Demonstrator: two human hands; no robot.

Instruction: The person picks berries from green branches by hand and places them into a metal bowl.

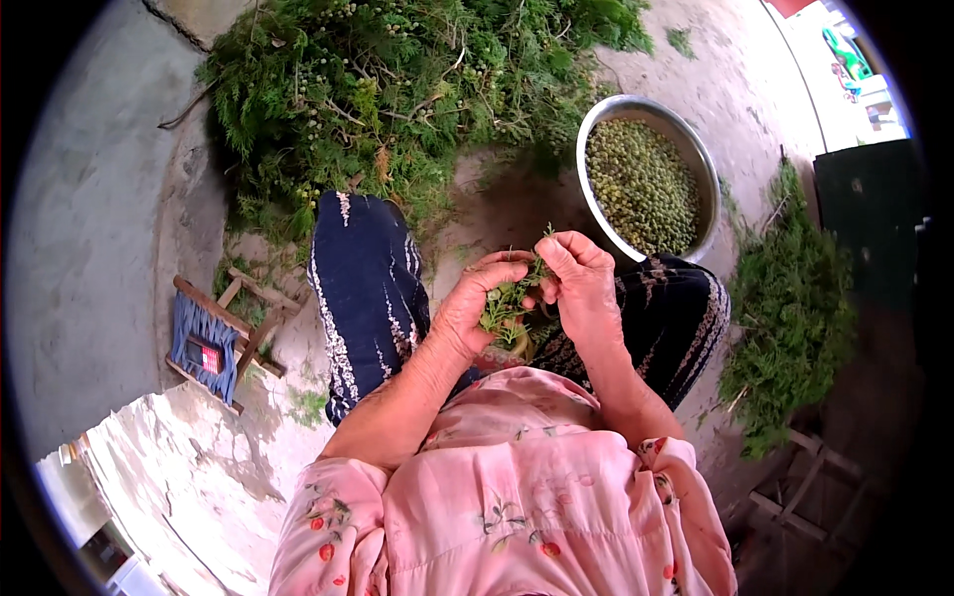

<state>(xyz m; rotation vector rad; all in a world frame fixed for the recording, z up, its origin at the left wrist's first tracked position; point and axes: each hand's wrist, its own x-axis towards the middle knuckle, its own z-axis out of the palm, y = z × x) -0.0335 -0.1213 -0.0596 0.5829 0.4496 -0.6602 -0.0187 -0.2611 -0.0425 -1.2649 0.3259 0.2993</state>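
A small leafy green sprig (507, 307) is held between my two hands, above my lap. My left hand (476, 302) curls round its lower part, with the foliage showing at the fingers. The fingertips of my right hand (581, 282) pinch its upper end. Just past my right knee stands a round metal basin (709, 164), heaped with small green cone-like berries (641, 187). Beyond my left knee lies a large pile of cut evergreen branches (388, 94), with pale round cones among the leaves.
A low wooden folding stool (214, 343) with a blue woven seat stands at the left, a small red packet on it. Another heap of green branches (790, 318) lies at the right, near a wooden frame (810, 487). A grey concrete ledge (89, 219) runs along the left.
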